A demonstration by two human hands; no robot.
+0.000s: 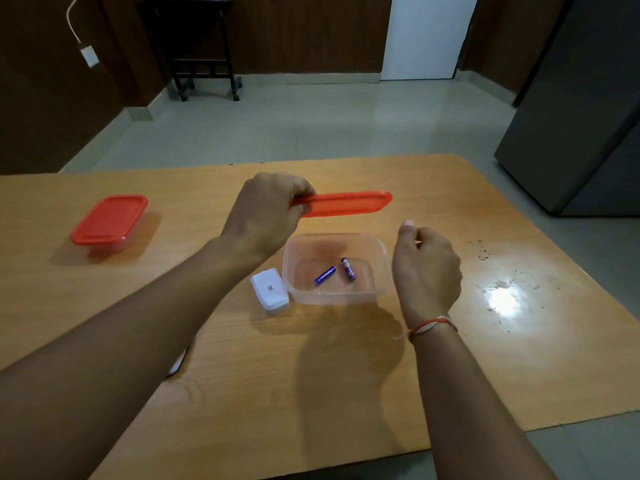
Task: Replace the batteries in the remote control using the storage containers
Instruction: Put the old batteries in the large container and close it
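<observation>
Left hand [266,216] fingers pinch the red lid [346,203], lifted over the clear container [334,268]. Right hand [427,271] loosely curled, holding nothing. Two batteries [325,275] inside. Remote [269,291] on worktop [242,375] beside it. Second container [109,221] closed. Swap not done yet.

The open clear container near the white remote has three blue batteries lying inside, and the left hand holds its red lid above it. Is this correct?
Not quite. The head view shows two blue batteries lying in the open clear container, not three. The rest holds: the container sits beside the white remote, and the left hand holds the red lid above it.
</observation>
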